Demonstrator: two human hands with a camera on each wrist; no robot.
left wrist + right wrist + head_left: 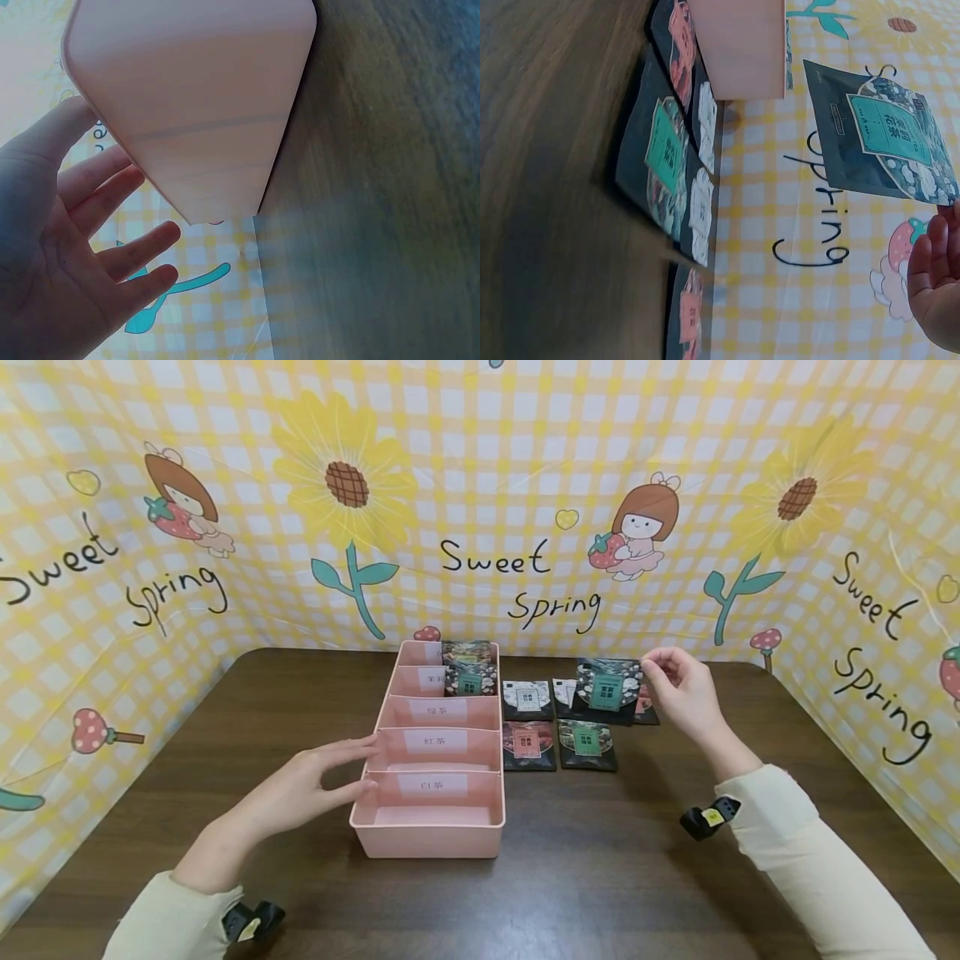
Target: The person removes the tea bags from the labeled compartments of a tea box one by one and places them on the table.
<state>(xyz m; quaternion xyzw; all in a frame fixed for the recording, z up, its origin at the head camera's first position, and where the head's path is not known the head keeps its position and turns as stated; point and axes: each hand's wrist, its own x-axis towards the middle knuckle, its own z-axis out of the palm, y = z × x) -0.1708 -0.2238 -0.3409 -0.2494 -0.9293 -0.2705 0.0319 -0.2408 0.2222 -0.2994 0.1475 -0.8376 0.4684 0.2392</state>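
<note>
My right hand (686,693) pinches a black tea sachet (611,687) with a teal label by its upper right corner. In the right wrist view, that sachet (889,131) hangs raised above the table. The fingertips and thumb of my left hand (288,789) rest at the left rim of a long pink divided box (427,842), fingers loosely extended. Tea sachets (471,680) stand in the two rear compartments. The three nearer compartments each show a white paper label and no sachet.
Right of the box lie several tea sachets: a white-labelled one (527,700), a red-labelled one (529,745) and a green-labelled one (587,745). Others are partly hidden behind the held sachet. A yellow checked cloth (480,468) walls in the brown table (585,868).
</note>
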